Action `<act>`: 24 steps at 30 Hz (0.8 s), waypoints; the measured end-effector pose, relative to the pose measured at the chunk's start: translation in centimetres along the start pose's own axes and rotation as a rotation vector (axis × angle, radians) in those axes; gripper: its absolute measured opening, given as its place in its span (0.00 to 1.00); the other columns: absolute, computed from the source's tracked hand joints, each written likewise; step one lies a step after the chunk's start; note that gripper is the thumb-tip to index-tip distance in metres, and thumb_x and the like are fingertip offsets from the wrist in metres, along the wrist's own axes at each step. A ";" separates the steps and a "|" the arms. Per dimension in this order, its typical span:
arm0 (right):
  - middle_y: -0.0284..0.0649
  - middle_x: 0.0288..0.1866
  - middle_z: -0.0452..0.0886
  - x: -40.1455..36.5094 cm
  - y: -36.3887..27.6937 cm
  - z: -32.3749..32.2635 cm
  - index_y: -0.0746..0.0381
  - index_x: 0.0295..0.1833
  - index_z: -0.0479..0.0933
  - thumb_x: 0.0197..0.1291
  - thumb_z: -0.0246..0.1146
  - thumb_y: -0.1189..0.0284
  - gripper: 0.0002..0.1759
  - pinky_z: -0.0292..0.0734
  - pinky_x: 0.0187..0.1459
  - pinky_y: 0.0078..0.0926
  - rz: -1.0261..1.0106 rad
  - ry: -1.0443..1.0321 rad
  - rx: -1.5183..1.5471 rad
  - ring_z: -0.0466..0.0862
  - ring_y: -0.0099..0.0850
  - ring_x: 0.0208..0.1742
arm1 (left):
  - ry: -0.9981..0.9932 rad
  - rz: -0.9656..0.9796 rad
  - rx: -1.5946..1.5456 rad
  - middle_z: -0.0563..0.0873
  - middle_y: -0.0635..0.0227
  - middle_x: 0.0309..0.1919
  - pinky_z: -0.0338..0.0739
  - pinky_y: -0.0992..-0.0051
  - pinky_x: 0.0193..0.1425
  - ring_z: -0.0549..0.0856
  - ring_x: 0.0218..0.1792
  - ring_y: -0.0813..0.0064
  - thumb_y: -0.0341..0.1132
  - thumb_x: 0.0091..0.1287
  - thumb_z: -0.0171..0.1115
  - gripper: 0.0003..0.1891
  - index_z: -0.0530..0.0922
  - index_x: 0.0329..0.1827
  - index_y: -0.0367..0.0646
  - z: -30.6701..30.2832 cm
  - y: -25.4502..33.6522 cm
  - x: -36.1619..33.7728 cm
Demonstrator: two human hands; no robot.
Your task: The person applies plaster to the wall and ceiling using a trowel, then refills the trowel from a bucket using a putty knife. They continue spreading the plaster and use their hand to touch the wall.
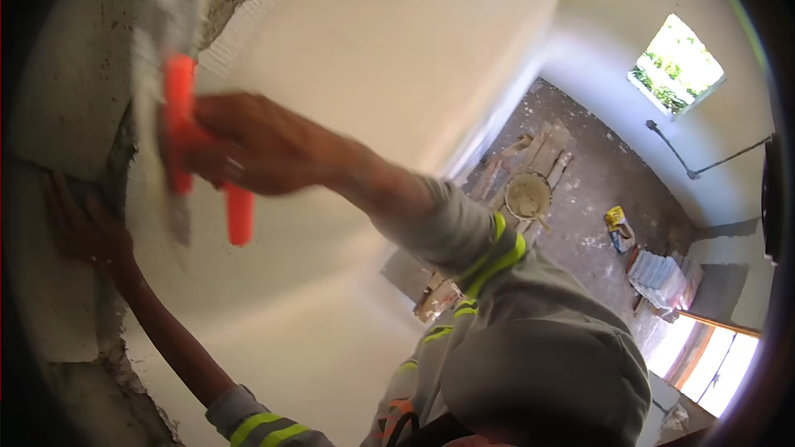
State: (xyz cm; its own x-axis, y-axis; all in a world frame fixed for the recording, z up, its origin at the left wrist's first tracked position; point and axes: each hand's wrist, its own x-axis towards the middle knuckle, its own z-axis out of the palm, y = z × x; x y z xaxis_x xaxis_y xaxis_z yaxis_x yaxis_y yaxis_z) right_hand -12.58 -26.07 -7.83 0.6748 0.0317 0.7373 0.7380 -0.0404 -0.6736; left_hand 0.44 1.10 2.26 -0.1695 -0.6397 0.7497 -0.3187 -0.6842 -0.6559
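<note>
My right hand [261, 145] is closed around the orange handle of a plastering trowel [179, 108], whose long blade is smeared by motion. The blade lies close over the border between smooth pale plaster [364, 58] and rough grey blockwork [70, 91]. At the left, my left hand [91, 228] rests with its fingers stretched out flat against the blocks, beside the ragged plaster edge. It holds nothing.
Down on the floor a round bucket [527, 196] of pale mix stands by several wooden boards [546, 149]. A yellow bag [617, 223] lies near a stack of wrapped material [658, 277]. A window [677, 66] opens in the far wall, with a dark cable [675, 153] below it.
</note>
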 end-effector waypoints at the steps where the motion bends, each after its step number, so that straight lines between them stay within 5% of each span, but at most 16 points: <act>1: 0.38 0.38 0.79 -3.5 -0.6 0.4 0.59 0.39 0.79 0.65 0.58 0.71 0.06 0.75 0.43 0.35 0.129 0.004 0.175 0.80 0.32 0.43 | -0.001 -0.001 -0.002 0.77 0.54 0.64 0.69 0.55 0.67 0.77 0.64 0.50 0.49 0.78 0.43 0.25 0.74 0.66 0.41 -0.1 0.3 0.1; 4: 0.35 0.47 0.81 -19.4 4.1 2.5 0.64 0.55 0.75 0.71 0.54 0.73 0.11 0.76 0.46 0.30 0.329 0.217 0.657 0.81 0.27 0.44 | -0.050 -0.019 0.088 0.78 0.53 0.64 0.70 0.54 0.67 0.77 0.64 0.51 0.45 0.78 0.43 0.24 0.75 0.65 0.38 -0.9 0.7 0.0; 5: 0.36 0.46 0.81 -24.7 4.2 0.9 0.64 0.58 0.75 0.71 0.55 0.73 0.14 0.76 0.47 0.29 0.601 0.161 0.257 0.80 0.27 0.45 | -0.019 -0.032 -0.043 0.78 0.52 0.63 0.70 0.54 0.66 0.77 0.63 0.52 0.44 0.79 0.43 0.23 0.75 0.64 0.36 -1.6 0.9 0.0; 6: 0.37 0.43 0.82 -28.4 2.1 -0.6 0.66 0.55 0.76 0.68 0.58 0.73 0.13 0.77 0.47 0.28 0.780 0.196 0.175 0.81 0.27 0.45 | 0.021 -0.049 -0.169 0.79 0.51 0.61 0.71 0.54 0.66 0.78 0.63 0.52 0.43 0.79 0.43 0.22 0.76 0.62 0.35 -2.6 1.6 0.3; 9: 0.40 0.41 0.84 -40.7 2.7 -2.3 0.64 0.49 0.80 0.66 0.57 0.71 0.11 0.78 0.46 0.27 0.963 0.815 0.243 0.83 0.28 0.41 | 0.008 -0.161 -0.317 0.83 0.49 0.53 0.72 0.53 0.64 0.81 0.59 0.52 0.39 0.80 0.42 0.20 0.79 0.54 0.32 -8.8 7.4 -3.4; 10: 0.39 0.41 0.83 -42.1 2.7 -3.6 0.64 0.48 0.80 0.66 0.58 0.70 0.11 0.78 0.45 0.27 0.995 0.842 0.184 0.82 0.27 0.40 | 0.051 -0.444 -0.485 0.84 0.54 0.49 0.72 0.55 0.64 0.79 0.59 0.55 0.38 0.79 0.45 0.18 0.81 0.48 0.32 -11.0 12.5 -6.4; 12: 0.37 0.41 0.82 -43.8 3.2 -5.9 0.64 0.46 0.81 0.67 0.58 0.69 0.11 0.76 0.45 0.27 1.050 0.903 0.073 0.80 0.25 0.38 | 0.064 -0.427 -1.256 0.82 0.62 0.36 0.78 0.65 0.54 0.81 0.48 0.58 0.39 0.77 0.42 0.19 0.80 0.39 0.38 -12.6 23.2 -10.8; 13: 0.36 0.41 0.83 -43.8 4.2 -6.6 0.64 0.46 0.81 0.66 0.58 0.69 0.11 0.77 0.45 0.28 1.022 0.884 0.079 0.81 0.26 0.39 | -0.137 -0.682 -1.556 0.81 0.64 0.35 0.78 0.67 0.50 0.81 0.46 0.62 0.40 0.76 0.46 0.15 0.78 0.36 0.42 -13.4 30.2 -12.3; 14: 0.36 0.41 0.83 -43.5 5.6 -6.9 0.64 0.47 0.81 0.66 0.58 0.69 0.11 0.77 0.45 0.29 1.000 0.859 0.087 0.81 0.27 0.40 | -0.627 -0.854 -1.699 0.82 0.62 0.35 0.77 0.65 0.50 0.82 0.45 0.62 0.33 0.71 0.55 0.07 0.78 0.35 0.41 -14.8 36.3 -14.8; 15: 0.36 0.41 0.83 -43.5 7.5 -7.1 0.64 0.47 0.81 0.66 0.58 0.69 0.12 0.77 0.45 0.30 0.976 0.830 0.096 0.82 0.28 0.41 | -0.695 -0.357 -1.636 0.83 0.58 0.39 0.78 0.63 0.50 0.83 0.43 0.59 0.25 0.64 0.62 0.02 0.78 0.38 0.39 -14.7 40.0 -13.3; 16: 0.36 0.40 0.83 -45.8 11.5 -6.7 0.63 0.50 0.79 0.66 0.58 0.68 0.12 0.79 0.42 0.31 0.919 0.783 -0.013 0.82 0.28 0.41 | -0.851 -0.433 -1.707 0.80 0.51 0.49 0.75 0.58 0.56 0.80 0.50 0.52 0.23 0.59 0.65 0.15 0.77 0.50 0.38 -15.5 44.9 -15.5; 20: 0.41 0.42 0.83 -47.5 17.7 -4.5 0.62 0.52 0.77 0.66 0.59 0.65 0.14 0.81 0.39 0.37 1.048 0.515 -0.463 0.84 0.37 0.42 | -0.888 -0.567 -1.513 0.72 0.47 0.59 0.68 0.53 0.65 0.73 0.60 0.46 0.26 0.62 0.63 0.28 0.67 0.66 0.38 -15.6 53.1 -17.9; 23: 0.45 0.45 0.83 -48.6 18.6 -2.5 0.63 0.53 0.76 0.63 0.62 0.66 0.16 0.80 0.48 0.42 1.100 0.170 -0.656 0.83 0.46 0.47 | -0.917 -0.562 -1.417 0.71 0.43 0.60 0.66 0.50 0.66 0.72 0.60 0.40 0.30 0.65 0.61 0.29 0.63 0.69 0.34 -13.5 57.9 -22.3; 24: 0.46 0.47 0.83 -50.2 19.9 -1.8 0.62 0.53 0.77 0.63 0.60 0.67 0.16 0.78 0.50 0.42 1.088 0.247 -0.531 0.82 0.47 0.49 | -0.928 -0.617 -1.474 0.72 0.42 0.59 0.67 0.51 0.66 0.73 0.59 0.40 0.31 0.65 0.61 0.29 0.64 0.69 0.34 -12.7 59.4 -24.0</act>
State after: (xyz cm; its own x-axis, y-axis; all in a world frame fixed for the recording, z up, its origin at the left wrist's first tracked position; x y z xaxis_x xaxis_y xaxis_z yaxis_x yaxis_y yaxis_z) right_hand -31.75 -30.29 -58.18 0.8732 -0.4586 -0.1650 -0.3397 -0.3298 -0.8808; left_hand -26.24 -19.70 -53.60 0.6154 -0.7607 0.2062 -0.6728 -0.3707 0.6402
